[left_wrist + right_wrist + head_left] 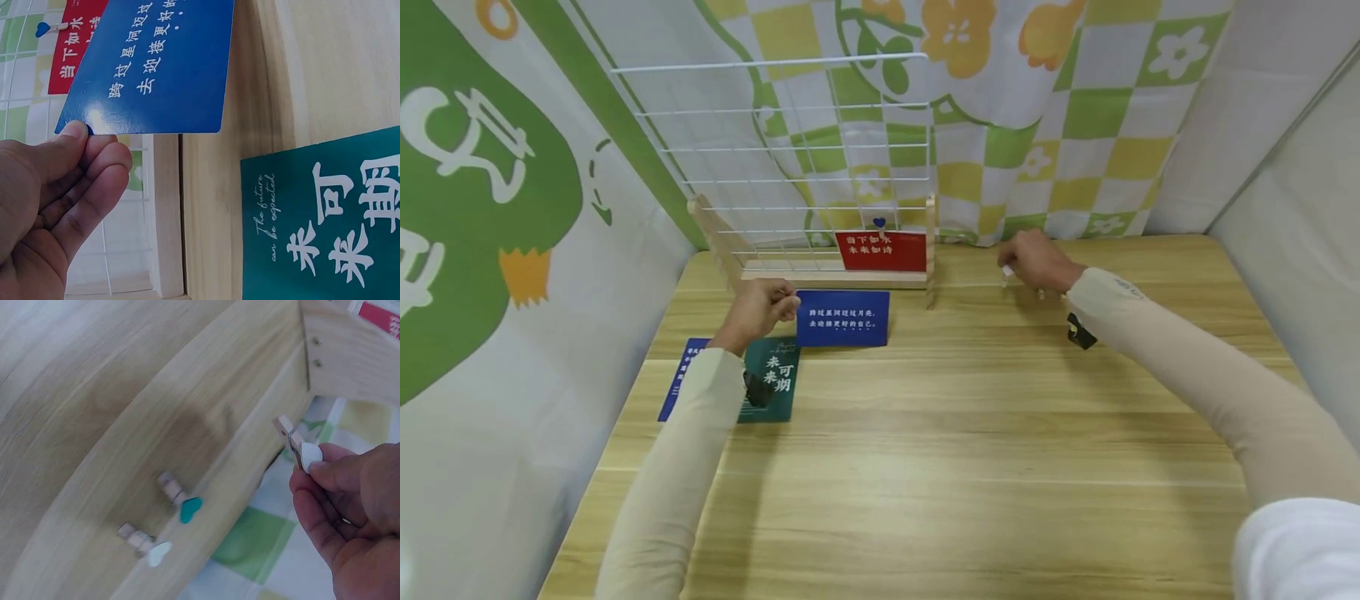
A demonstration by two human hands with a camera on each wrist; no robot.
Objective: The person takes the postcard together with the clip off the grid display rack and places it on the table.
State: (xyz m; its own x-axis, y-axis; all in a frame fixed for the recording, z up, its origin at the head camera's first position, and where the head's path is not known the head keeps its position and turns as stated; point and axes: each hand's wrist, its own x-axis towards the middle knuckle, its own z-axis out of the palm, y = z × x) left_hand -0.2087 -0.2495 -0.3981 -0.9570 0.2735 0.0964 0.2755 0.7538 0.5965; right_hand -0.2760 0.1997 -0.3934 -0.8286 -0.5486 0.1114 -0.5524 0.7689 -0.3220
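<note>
My left hand [758, 310] pinches the corner of a blue card [844, 318] with white writing, held up in front of the wire grid rack [805, 179]. In the left wrist view, thumb and forefinger grip that card's corner. My right hand [1039, 260] is over the table's back edge, right of the rack. Between its thumb and finger it pinches a small wooden clothespin [292, 439] with a white heart on it. A red card [886, 252] is fastened low on the grid by a clothespin with a blue heart [880, 222].
On the table, a green card [781, 383] and another blue card [685, 375] lie partly under my left forearm. A clothespin with a teal heart [190, 510] and one with a pale heart [159, 554] lie near the back edge. A patterned curtain [1075, 150] hangs behind.
</note>
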